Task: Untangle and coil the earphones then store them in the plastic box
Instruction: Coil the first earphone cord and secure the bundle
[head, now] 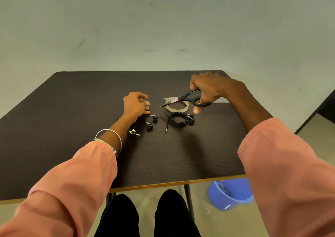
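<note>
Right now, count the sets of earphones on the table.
2: one coiled set below the tape roll, one under the left hand. More could be hidden.

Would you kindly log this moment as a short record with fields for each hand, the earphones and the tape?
left hand: pinches a small piece of tape, over the loose earphones
right hand: holds the scissors, blades open
coiled earphones: on the table, plug free
tape roll: flat, behind the coil
plastic box: not seen
</note>
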Motion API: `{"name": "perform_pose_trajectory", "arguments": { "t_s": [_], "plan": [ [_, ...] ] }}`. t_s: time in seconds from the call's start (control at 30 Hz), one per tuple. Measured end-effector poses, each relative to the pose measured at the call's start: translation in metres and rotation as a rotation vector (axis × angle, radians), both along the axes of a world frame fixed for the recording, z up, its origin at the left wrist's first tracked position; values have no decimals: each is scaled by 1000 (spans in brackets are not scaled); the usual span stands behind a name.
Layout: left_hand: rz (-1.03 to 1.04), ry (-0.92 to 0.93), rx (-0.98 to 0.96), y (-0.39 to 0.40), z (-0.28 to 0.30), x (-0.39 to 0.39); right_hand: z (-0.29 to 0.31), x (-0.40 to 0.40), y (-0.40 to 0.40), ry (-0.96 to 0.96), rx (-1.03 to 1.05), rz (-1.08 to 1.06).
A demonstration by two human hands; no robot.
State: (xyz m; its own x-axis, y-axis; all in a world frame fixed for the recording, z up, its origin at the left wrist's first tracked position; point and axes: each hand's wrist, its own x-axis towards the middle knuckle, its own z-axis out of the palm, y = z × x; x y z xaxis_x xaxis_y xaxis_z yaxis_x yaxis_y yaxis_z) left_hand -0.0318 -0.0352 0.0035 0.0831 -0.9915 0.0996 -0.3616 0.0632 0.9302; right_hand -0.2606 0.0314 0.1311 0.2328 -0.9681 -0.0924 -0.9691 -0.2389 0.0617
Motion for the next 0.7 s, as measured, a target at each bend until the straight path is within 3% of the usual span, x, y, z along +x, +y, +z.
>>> {"name": "perform_pose_trajectory", "arguments": {
  "t_s": [0.33, 0.5, 0.6, 0.7],
  "plan": [
    [-28, 115, -3, 8, 18, 6, -9, -33, 12, -566, 30, -253],
    [-62, 341, -3, 26, 27, -2, -40, -46, 54, -875, -11, -499],
    [-108, 447, 36, 42, 28, -14, -68, -44, 81, -925, -86, -632],
    [-162, 489, 59, 56, 26, -24, -91, -39, 94, -825, -114, -766]
  ]
}}
